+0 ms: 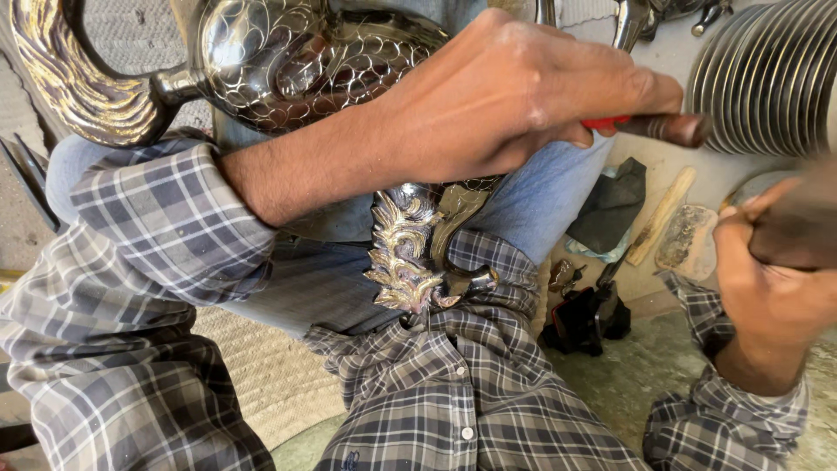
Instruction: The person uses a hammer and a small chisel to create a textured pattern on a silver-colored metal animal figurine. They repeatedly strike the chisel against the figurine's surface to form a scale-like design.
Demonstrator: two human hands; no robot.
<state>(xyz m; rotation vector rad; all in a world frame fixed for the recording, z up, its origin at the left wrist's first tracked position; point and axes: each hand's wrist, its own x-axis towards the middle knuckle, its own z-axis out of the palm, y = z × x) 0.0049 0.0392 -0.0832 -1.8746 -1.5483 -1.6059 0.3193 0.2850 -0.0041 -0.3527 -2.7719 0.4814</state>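
A polished metal vessel [296, 61], engraved with fish-scale patterns and fitted with a curved, gilded, feather-textured handle [78, 78] at far left, is rested on the lap over blue jeans [540, 196]. A leaf-shaped cast ornament [405, 253] is seen below it. The left hand [514, 96] is closed tightly around a dark rod-like tool with a red band [654, 126], laid across the vessel. The right hand [772, 279], at the right, is clenched around a blurred dark object [798, 227]. Ribbed stacked metal plates [772, 74] are seen far right
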